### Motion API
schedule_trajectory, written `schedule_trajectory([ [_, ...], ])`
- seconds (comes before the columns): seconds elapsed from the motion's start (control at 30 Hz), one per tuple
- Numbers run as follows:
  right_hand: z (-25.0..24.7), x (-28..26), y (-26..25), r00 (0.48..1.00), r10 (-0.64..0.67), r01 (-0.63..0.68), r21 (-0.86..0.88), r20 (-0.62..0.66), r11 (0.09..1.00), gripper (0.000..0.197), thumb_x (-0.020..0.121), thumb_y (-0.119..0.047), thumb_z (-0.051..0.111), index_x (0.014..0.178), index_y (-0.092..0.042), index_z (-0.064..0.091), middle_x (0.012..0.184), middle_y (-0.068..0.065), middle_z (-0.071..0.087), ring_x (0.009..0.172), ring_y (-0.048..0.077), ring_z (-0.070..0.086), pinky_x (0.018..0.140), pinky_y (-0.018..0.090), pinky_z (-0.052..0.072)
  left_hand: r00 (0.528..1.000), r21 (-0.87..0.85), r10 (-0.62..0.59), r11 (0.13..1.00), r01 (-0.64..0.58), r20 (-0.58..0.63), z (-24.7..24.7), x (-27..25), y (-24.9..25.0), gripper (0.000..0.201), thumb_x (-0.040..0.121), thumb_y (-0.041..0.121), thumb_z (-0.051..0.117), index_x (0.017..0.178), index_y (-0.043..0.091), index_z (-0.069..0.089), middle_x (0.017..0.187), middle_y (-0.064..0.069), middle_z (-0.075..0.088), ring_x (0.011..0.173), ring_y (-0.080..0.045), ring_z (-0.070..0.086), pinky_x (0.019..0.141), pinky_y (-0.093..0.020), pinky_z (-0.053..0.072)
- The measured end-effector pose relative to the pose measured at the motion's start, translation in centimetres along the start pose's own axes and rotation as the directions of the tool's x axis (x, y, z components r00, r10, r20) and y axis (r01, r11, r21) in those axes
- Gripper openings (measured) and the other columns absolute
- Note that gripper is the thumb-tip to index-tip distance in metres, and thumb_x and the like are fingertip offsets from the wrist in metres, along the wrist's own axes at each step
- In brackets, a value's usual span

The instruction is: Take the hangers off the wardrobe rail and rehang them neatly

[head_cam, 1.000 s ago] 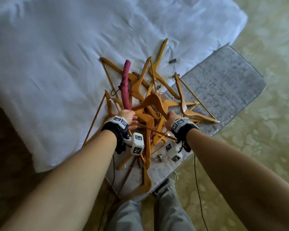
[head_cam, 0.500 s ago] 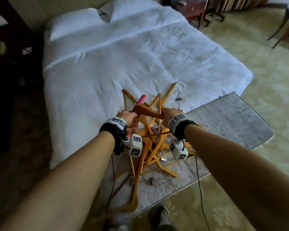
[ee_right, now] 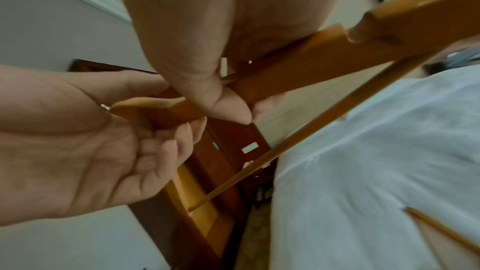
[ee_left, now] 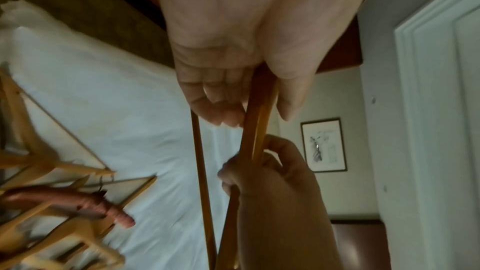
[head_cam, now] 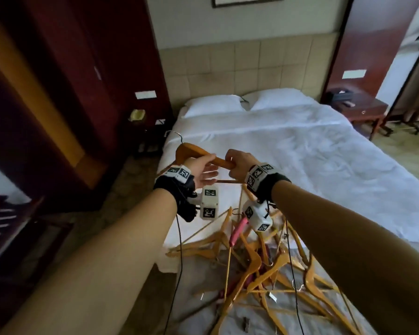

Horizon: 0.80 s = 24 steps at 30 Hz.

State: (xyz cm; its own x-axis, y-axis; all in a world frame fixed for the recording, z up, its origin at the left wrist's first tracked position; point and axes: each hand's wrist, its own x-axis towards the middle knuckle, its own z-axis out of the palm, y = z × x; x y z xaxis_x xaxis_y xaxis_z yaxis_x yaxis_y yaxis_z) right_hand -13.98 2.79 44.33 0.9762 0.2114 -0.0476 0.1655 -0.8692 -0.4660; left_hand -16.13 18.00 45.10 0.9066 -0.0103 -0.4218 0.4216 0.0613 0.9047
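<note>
Above the foot of the bed [head_cam: 312, 151], one wooden hanger [head_cam: 194, 152] has come up clear of the hanger pile [head_cam: 259, 264]; right hand [head_cam: 238, 163] curled tight round its arm, left hand [head_cam: 201, 171] loosely pinching, fingers half-open. Wardrobe next, likely.

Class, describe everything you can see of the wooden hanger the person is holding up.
The wooden hanger looks like orange-brown varnished wood, with a thin metal hook and a slim crossbar below. It is raised above the white bed, clear of the hanger pile, hook pointing away. The right hand grips one arm; the left hand holds the same arm between thumb and relaxed fingers.
</note>
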Motion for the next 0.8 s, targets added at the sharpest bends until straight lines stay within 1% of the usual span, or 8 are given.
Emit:
schedule_trajectory([
  [0.1, 0.3, 1.0, -8.1, 0.988, -0.154, 0.154, 0.011, -0.002, 0.988, 0.026, 0.082, -0.007, 0.055, 0.104, -0.022, 0.053, 0.097, 0.009, 0.062, 0.08, 0.026, 0.056, 0.062, 0.026, 0.042, 0.981, -0.086, 0.08, 0.992, -0.096, -0.177, -5.5, -3.2, 2.4, 0.019, 0.087, 0.027, 0.07, 0.084, 0.01, 0.063, 0.078, -0.005, 0.065, 0.067, -0.018, 0.061, 0.058, -0.027, 0.05],
  [0.17, 0.9, 0.9, -13.8, 0.966, -0.257, 0.257, 0.011, -0.007, 0.966, 0.024, 0.082, -0.01, 0.056, 0.101, -0.024, 0.05, 0.094, 0.007, 0.058, 0.08, 0.026, 0.053, 0.061, 0.026, 0.041, 0.948, -0.14, 0.112, 0.977, -0.159, -0.298, -9.7, -5.7, 3.7, 0.019, 0.087, 0.021, 0.07, 0.078, 0.009, 0.059, 0.066, -0.006, 0.059, 0.05, -0.016, 0.055, 0.047, -0.021, 0.046],
  [0.23, 1.8, 0.3, -19.4, 0.934, -0.356, 0.356, 0.016, -0.004, 0.934, 0.021, 0.082, -0.013, 0.056, 0.099, -0.024, 0.051, 0.092, 0.005, 0.056, 0.081, 0.026, 0.053, 0.066, 0.029, 0.043, 0.909, -0.205, 0.136, 0.951, -0.231, -0.395, -14.1, -8.4, 4.7, 0.019, 0.089, 0.012, 0.067, 0.074, 0.006, 0.056, 0.063, -0.007, 0.056, 0.041, -0.014, 0.054, 0.041, -0.019, 0.046],
  [0.37, 4.3, -1.8, -29.6, 0.86, -0.509, 0.506, 0.077, 0.031, 0.859, 0.019, 0.078, -0.018, 0.06, 0.082, -0.032, 0.048, 0.086, 0.001, 0.061, 0.08, 0.025, 0.06, 0.067, 0.033, 0.051, 0.821, -0.218, 0.212, 0.901, -0.374, -0.531, -22.7, -14.8, 5.7, 0.022, 0.094, 0.003, 0.056, 0.073, 0.004, 0.05, 0.065, -0.009, 0.053, 0.048, -0.015, 0.054, 0.042, -0.021, 0.049],
  [0.5, 6.3, -4.7, -38.2, 0.805, -0.583, 0.582, 0.047, 0.112, 0.812, 0.011, 0.082, -0.026, 0.067, 0.082, -0.025, 0.056, 0.075, -0.006, 0.054, 0.075, 0.018, 0.056, 0.062, 0.027, 0.041, 0.735, -0.209, 0.272, 0.847, -0.49, -0.621, -31.3, -21.7, 5.4, 0.013, 0.092, 0.001, 0.058, 0.081, 0.003, 0.051, 0.07, -0.012, 0.054, 0.057, -0.02, 0.055, 0.045, -0.025, 0.052],
  [0.67, 9.1, -9.5, -48.5, 0.763, -0.625, 0.631, 0.019, 0.163, 0.776, 0.021, 0.081, -0.033, 0.067, 0.069, -0.024, 0.052, 0.073, -0.004, 0.054, 0.067, 0.016, 0.053, 0.052, 0.026, 0.036, 0.644, -0.125, 0.328, 0.823, -0.554, -0.692, -40.2, -30.4, 4.7, 0.013, 0.09, 0.001, 0.06, 0.079, 0.002, 0.052, 0.07, -0.014, 0.054, 0.054, -0.021, 0.056, 0.047, -0.027, 0.053],
  [0.73, 10.3, -11.6, -52.6, 0.732, -0.656, 0.664, 0.025, 0.182, 0.747, 0.023, 0.081, -0.037, 0.065, 0.068, -0.024, 0.051, 0.074, -0.002, 0.055, 0.07, 0.019, 0.056, 0.055, 0.027, 0.041, 0.602, -0.083, 0.345, 0.818, -0.569, -0.72, -43.4, -33.8, 4.3, 0.012, 0.089, 0.002, 0.06, 0.079, 0.002, 0.053, 0.068, -0.013, 0.054, 0.051, -0.021, 0.055, 0.047, -0.027, 0.053],
  [0.8, 11.6, -13.7, -56.3, 0.704, -0.677, 0.673, 0.1, 0.215, 0.733, 0.018, 0.079, -0.036, 0.065, 0.074, -0.021, 0.056, 0.077, 0.002, 0.061, 0.072, 0.022, 0.062, 0.062, 0.033, 0.055, 0.563, -0.04, 0.363, 0.815, -0.579, -0.743, -46.5, -37.2, 3.8, 0.012, 0.089, 0.002, 0.059, 0.079, 0.002, 0.053, 0.067, -0.012, 0.054, 0.05, -0.021, 0.054, 0.047, -0.027, 0.053],
])
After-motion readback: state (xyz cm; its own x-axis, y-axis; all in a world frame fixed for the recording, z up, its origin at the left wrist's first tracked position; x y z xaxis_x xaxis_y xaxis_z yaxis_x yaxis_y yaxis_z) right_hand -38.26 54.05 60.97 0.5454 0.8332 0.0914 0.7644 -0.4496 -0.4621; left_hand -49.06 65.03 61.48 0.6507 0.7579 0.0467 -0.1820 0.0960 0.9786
